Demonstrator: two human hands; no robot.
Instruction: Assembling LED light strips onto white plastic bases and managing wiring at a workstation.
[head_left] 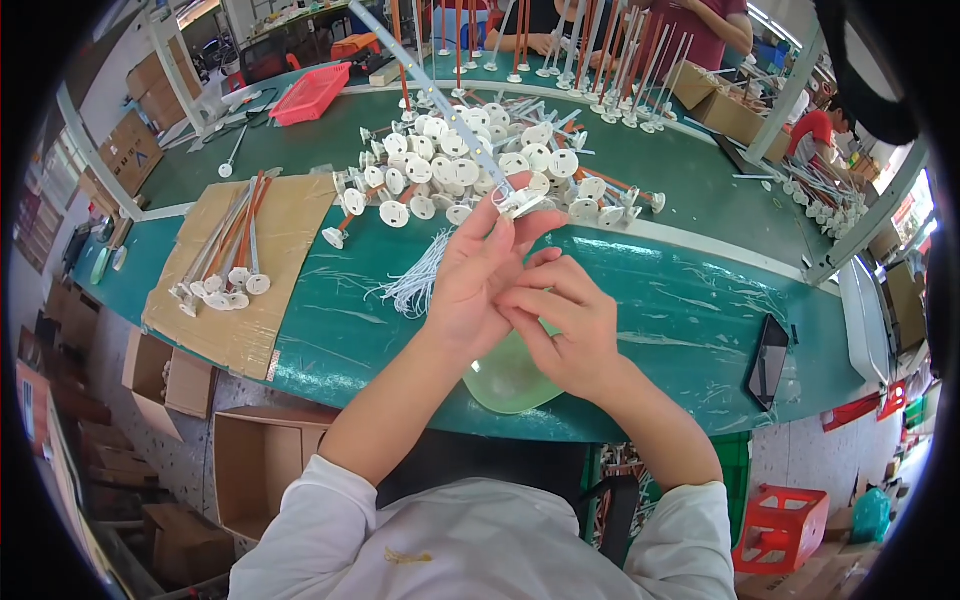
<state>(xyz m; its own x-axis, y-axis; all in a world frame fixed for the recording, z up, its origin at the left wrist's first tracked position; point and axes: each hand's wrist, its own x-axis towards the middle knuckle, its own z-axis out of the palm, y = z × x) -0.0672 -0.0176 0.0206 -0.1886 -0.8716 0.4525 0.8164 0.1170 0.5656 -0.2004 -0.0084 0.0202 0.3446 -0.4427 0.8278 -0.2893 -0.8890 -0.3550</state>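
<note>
My left hand [462,290] is closed on an LED strip stick, a long pale bar with small yellowish dots [430,90]. The bar slants up and away to the left from its white round base [522,204], which sits at my left fingertips. Just right of it, my right hand [572,325] has thumb and fingers pinched close to my left palm; whatever is between them is too small to make out. Under my hands stands a light green bowl [505,385], partly covered by them. A bundle of thin white wires [412,285] lies left of my left hand.
Beyond my hands is a large heap of similar sticks with white round bases [455,170]. More lie on a cardboard sheet [255,335] at left. A red basket [310,93] sits far left, a black phone-like device [767,362] right. Other people work behind upright sticks.
</note>
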